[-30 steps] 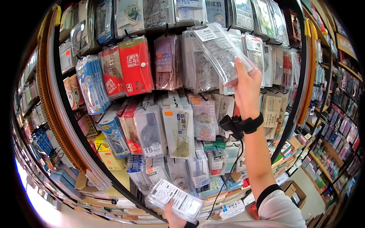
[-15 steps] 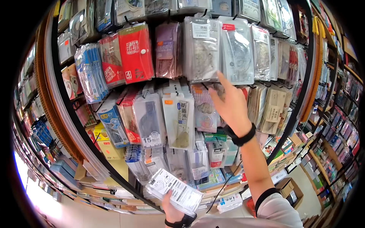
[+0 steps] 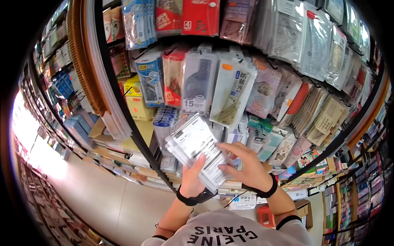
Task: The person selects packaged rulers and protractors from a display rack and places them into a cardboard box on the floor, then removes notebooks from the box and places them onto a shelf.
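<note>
My left hand (image 3: pixel 193 177) holds a small stack of clear plastic stationery packs (image 3: pixel 196 148) with white barcode labels, tilted, in front of my chest. My right hand (image 3: pixel 243 166) lies on the right side of the same stack, fingers spread over the top pack and thumb at its lower edge. Both wrists wear black bands. Behind the stack hangs a curved display rack (image 3: pixel 135 135) full of packaged ruler sets and pencil cases, such as the clear "15" pack (image 3: pixel 198 84) and a white pack with blue print (image 3: pixel 233 96).
Red and blue packs (image 3: pixel 200 16) hang at the top of the rack. Yellow boxes (image 3: pixel 137 102) and stacked books (image 3: pixel 111 147) sit on lower shelves at left. Further shelving (image 3: pixel 361 184) runs down the right. A tiled floor (image 3: pixel 102 201) lies below left.
My right hand let go of the clear pack it had held up at the rack, came down, and now rests on the stack in my left hand. The view tilted down.
</note>
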`<action>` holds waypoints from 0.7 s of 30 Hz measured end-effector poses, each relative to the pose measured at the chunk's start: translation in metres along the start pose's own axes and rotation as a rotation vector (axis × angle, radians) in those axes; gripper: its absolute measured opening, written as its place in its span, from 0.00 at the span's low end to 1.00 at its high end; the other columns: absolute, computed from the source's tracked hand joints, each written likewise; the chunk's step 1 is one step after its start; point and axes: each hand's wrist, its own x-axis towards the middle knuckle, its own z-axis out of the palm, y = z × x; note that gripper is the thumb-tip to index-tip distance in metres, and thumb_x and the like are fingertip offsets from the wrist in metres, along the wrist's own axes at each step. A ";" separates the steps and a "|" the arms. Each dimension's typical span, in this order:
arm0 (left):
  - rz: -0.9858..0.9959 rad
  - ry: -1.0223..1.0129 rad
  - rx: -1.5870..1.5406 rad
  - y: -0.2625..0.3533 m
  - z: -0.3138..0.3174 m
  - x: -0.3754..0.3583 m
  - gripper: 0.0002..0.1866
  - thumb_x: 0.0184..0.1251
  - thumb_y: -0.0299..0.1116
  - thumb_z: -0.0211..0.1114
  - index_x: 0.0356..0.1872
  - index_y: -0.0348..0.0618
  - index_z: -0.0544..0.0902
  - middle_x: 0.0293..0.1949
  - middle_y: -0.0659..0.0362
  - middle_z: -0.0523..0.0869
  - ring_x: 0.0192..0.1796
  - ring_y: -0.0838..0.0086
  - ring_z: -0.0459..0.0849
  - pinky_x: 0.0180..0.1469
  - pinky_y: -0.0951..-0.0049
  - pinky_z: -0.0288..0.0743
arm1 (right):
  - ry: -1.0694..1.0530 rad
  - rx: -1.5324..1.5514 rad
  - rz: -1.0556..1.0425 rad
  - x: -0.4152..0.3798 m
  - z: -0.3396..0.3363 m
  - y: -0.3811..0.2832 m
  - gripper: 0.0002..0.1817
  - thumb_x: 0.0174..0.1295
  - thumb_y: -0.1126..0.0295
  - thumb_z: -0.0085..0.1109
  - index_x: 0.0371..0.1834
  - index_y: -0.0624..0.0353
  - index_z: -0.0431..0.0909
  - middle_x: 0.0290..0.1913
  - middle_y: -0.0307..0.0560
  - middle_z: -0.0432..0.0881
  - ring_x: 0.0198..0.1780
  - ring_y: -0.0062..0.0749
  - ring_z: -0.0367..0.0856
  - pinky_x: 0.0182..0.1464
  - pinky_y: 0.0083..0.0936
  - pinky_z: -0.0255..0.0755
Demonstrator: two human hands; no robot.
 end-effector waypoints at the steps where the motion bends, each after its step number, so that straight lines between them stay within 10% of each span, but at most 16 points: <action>1: -0.041 0.008 -0.001 0.002 0.002 0.001 0.23 0.71 0.31 0.54 0.63 0.38 0.63 0.56 0.52 0.75 0.55 0.66 0.78 0.56 0.65 0.74 | 0.044 0.056 -0.052 0.001 0.005 0.000 0.30 0.51 0.74 0.66 0.61 0.58 0.69 0.49 0.52 0.77 0.50 0.41 0.76 0.52 0.31 0.69; 7: -0.049 0.022 0.013 -0.002 0.013 0.017 0.23 0.73 0.37 0.53 0.63 0.40 0.63 0.57 0.55 0.74 0.58 0.67 0.75 0.58 0.64 0.72 | 0.023 0.074 -0.259 -0.001 -0.003 -0.005 0.31 0.53 0.77 0.62 0.63 0.60 0.66 0.53 0.55 0.77 0.57 0.48 0.75 0.58 0.32 0.66; 12: -0.052 0.071 0.056 -0.004 -0.007 0.018 0.23 0.71 0.37 0.54 0.63 0.40 0.63 0.57 0.53 0.74 0.55 0.67 0.74 0.56 0.64 0.71 | 1.060 -0.457 -0.543 0.006 -0.057 -0.044 0.25 0.55 0.82 0.55 0.60 0.63 0.70 0.54 0.55 0.78 0.54 0.45 0.78 0.53 0.29 0.72; 21: -0.105 0.139 0.115 -0.017 -0.004 -0.001 0.24 0.67 0.37 0.52 0.60 0.34 0.64 0.52 0.51 0.76 0.52 0.64 0.77 0.54 0.56 0.75 | 1.293 -1.518 -0.197 0.069 -0.168 -0.112 0.29 0.47 0.81 0.55 0.57 0.48 0.74 0.53 0.37 0.80 0.39 0.35 0.78 0.32 0.26 0.76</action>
